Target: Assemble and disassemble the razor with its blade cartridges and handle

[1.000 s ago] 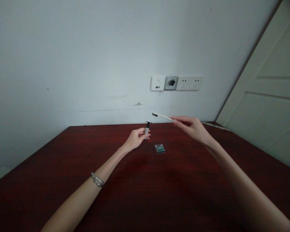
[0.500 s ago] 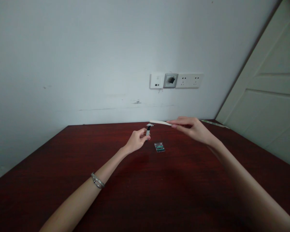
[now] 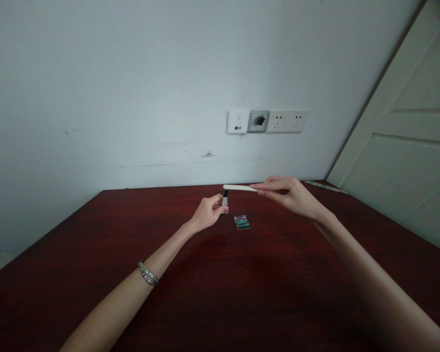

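My left grip (image 3: 207, 212) holds the razor (image 3: 225, 201) over the tabletop (image 3: 190, 303); my right grip (image 3: 288, 195) pinches the toothbrush (image 3: 238, 187) at its top (touching? I can't tell from here). I should hold steady, brush softly.

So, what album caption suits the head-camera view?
Over a reddish table, the right hand holds a toothbrush at the top of a razor in the left hand.

Silver-toned, banded bracelet (image 3: 148, 273) around left forearm (image 3: 122, 303), bare left hand (image 3: 205, 213), bare right hand (image 3: 292, 196)
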{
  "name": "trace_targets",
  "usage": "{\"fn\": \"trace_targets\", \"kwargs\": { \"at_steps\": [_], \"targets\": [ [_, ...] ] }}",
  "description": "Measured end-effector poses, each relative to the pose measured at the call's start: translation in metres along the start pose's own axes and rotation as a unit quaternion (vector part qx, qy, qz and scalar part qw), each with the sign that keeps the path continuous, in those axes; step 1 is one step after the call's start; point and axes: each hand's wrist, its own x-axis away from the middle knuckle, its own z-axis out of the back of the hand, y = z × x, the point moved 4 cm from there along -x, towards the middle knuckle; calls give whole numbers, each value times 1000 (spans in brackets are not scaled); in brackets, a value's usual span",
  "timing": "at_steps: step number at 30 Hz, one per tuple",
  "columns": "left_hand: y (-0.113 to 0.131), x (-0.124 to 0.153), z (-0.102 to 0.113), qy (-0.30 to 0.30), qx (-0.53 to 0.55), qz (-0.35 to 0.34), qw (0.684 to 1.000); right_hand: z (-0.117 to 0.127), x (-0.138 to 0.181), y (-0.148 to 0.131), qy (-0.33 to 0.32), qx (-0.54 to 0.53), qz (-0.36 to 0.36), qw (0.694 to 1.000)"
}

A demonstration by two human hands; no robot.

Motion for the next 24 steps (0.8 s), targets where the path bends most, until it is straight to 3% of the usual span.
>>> {"fn": "trace_targets", "kwargs": {
  "at_steps": [3,8,12,18,24],
  "targets": [
    [-1,0,1,0,-8,0,1000,-1,0,0,18,12,-7,1000],
    [-1,0,1,-5,1,-7,1000,-5,0,-1,-10,6,11,1000],
    [-2,0,4,-1,16,0,1000,-1,0,0,36,19,-8,999],
    [-1,1,0,-9,59,5,998,-9,-1,1,23,22,13,999],
    [4,1,-7,-17,124,32,992,-9,-1,6,101,27,-4,995]
  ]
}}
